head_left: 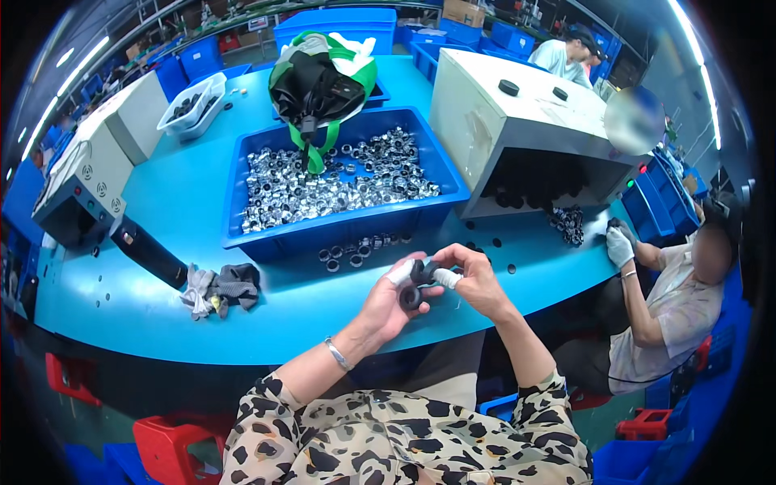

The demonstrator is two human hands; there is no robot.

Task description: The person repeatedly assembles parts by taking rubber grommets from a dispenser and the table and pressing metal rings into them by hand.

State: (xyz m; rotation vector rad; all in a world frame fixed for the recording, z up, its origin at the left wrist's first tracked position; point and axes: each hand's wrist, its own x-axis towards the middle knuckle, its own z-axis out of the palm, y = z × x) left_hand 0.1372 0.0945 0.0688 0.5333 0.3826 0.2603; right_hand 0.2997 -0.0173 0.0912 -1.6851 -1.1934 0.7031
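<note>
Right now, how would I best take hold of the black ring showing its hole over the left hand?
I'd pinch opposite sides of the black ring's outer rim, coming from above. Its round hole faces up toward the camera, and the left hand lies beneath, so the underside looks harder to reach.
</note>
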